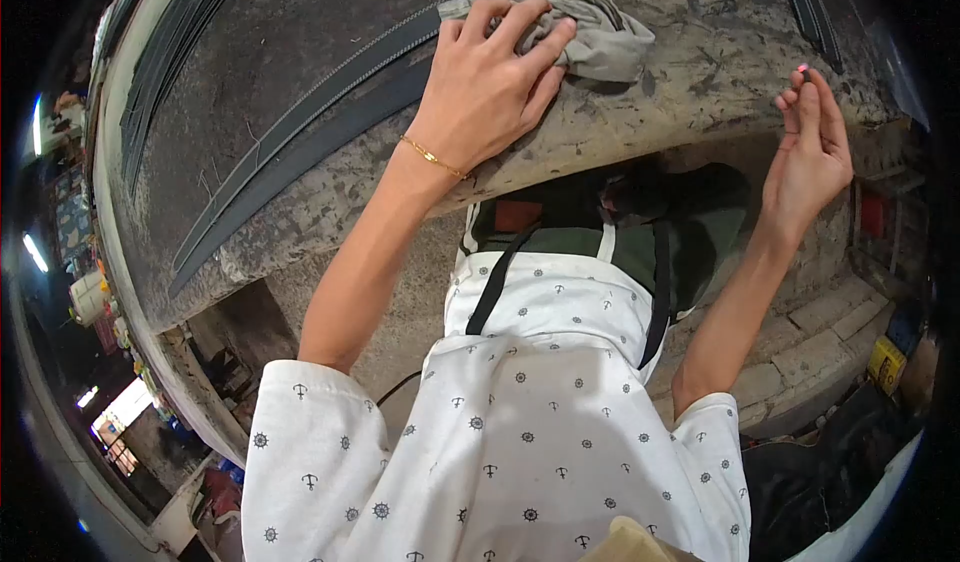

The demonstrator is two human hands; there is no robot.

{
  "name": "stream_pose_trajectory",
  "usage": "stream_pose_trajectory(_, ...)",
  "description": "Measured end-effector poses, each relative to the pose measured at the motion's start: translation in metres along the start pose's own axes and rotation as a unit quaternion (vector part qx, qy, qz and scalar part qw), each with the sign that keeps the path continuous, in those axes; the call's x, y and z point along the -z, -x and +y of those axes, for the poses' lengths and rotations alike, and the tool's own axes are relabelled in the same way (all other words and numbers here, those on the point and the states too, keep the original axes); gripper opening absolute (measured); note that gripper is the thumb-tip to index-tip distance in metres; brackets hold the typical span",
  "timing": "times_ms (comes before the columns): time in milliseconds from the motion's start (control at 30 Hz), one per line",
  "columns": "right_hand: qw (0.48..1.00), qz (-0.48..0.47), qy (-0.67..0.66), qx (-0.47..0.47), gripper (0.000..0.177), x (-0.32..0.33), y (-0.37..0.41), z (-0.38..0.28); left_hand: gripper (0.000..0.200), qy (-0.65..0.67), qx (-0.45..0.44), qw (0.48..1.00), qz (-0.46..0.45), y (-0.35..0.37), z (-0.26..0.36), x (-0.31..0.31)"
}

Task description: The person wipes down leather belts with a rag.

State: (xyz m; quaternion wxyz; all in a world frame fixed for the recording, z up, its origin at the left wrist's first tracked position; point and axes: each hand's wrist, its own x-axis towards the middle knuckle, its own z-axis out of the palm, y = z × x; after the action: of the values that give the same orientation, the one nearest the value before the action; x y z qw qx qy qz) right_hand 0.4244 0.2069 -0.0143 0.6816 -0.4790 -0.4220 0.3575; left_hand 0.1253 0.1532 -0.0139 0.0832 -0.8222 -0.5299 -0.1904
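My left hand (500, 77) presses on a crumpled grey cloth (610, 47) at the top middle, its fingers bent over the fabric; a thin gold bracelet (432, 157) circles that wrist. Under and beside the cloth runs a long dark strip (330, 92) with a stitched-looking edge, lying in a curve on the stained work table (400, 197). At the right, my right hand (812, 142) is raised near the table's edge, thumb and fingers pinching a small dark piece with a bright pink tip (803, 69).
More dark strips (170, 72) lie at the upper left, and others (808, 12) at the upper right. A dark green bag or cloth (650, 227) is below the table's edge. A yellow box (886, 365) stands low at the right, near brick-like blocks (810, 357).
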Motion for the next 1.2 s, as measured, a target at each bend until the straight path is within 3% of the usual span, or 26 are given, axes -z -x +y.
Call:
stream_pose_trajectory(300, 0.962, -0.059, 0.256, 0.075, 0.014, 0.005, 0.033, 0.002, 0.036, 0.075, -0.006, 0.997, 0.026, 0.005, 0.000, -0.002)
stream_pose_trajectory(367, 0.948, -0.063, 0.293, 0.109, 0.012, 0.007, 0.037, 0.002, 0.032, 0.093, -0.005, 0.995, 0.035, 0.005, 0.000, -0.001)
stream_pose_trajectory(433, 0.901, -0.082, 0.374, 0.204, 0.011, 0.009, 0.040, 0.001, 0.029, 0.086, 0.006, 0.996, 0.030, 0.004, 0.001, -0.001)
stream_pose_trajectory(633, 0.858, -0.114, 0.372, 0.334, 0.015, 0.026, 0.040, 0.012, 0.017, 0.134, 0.034, 0.986, 0.091, 0.005, -0.002, -0.001)
stream_pose_trajectory(700, 0.869, -0.071, 0.323, 0.368, 0.015, 0.026, 0.043, 0.012, 0.013, 0.149, 0.123, 0.967, 0.166, 0.005, -0.004, 0.001)
stream_pose_trajectory(733, 0.878, -0.094, 0.331, 0.332, 0.015, 0.031, 0.043, 0.025, 0.012, 0.163, 0.150, 0.955, 0.198, 0.003, -0.004, 0.004)
stream_pose_trajectory(767, 0.886, -0.117, 0.338, 0.297, 0.015, 0.034, 0.041, 0.036, 0.013, 0.182, 0.199, 0.940, 0.207, 0.005, -0.007, 0.003)
stream_pose_trajectory(833, 0.865, -0.118, 0.358, 0.331, 0.016, 0.030, 0.040, 0.025, 0.016, 0.202, 0.282, 0.912, 0.220, 0.007, -0.008, 0.007)
stream_pose_trajectory(867, 0.862, -0.093, 0.355, 0.350, 0.016, 0.027, 0.042, 0.019, 0.016, 0.202, 0.283, 0.911, 0.222, 0.009, -0.011, 0.007)
stream_pose_trajectory(900, 0.859, -0.068, 0.351, 0.367, 0.015, 0.025, 0.044, 0.015, 0.018, 0.254, 0.341, 0.877, 0.224, 0.012, -0.015, 0.006)
stream_pose_trajectory(933, 0.888, -0.080, 0.344, 0.296, 0.014, 0.024, 0.045, 0.020, 0.020, 0.305, 0.395, 0.837, 0.226, 0.013, -0.017, 0.005)
stream_pose_trajectory(967, 0.911, -0.090, 0.335, 0.222, 0.014, 0.025, 0.046, 0.025, 0.020, 0.305, 0.395, 0.837, 0.226, 0.014, -0.017, 0.004)
stream_pose_trajectory(1000, 0.901, -0.085, 0.345, 0.248, 0.010, 0.026, 0.043, 0.018, 0.018, 0.313, 0.401, 0.824, 0.250, 0.014, -0.017, 0.004)
stream_pose_trajectory(1033, 0.931, -0.041, 0.320, 0.172, 0.007, 0.027, 0.045, 0.013, 0.017, 0.320, 0.406, 0.810, 0.277, 0.013, -0.020, 0.003)
stream_pose_trajectory(1067, 0.971, 0.000, 0.213, 0.110, 0.006, 0.027, 0.043, 0.006, 0.017, 0.287, 0.389, 0.828, 0.284, 0.014, -0.022, 0.000)
stream_pose_trajectory(1133, 0.999, 0.037, -0.010, 0.023, 0.008, 0.030, 0.036, 0.002, 0.018, 0.281, 0.381, 0.831, 0.292, 0.011, -0.015, 0.003)
stream_pose_trajectory(1200, 0.998, 0.002, 0.064, -0.018, 0.009, 0.037, 0.024, 0.017, 0.022, 0.273, 0.370, 0.837, 0.295, 0.006, -0.010, 0.005)
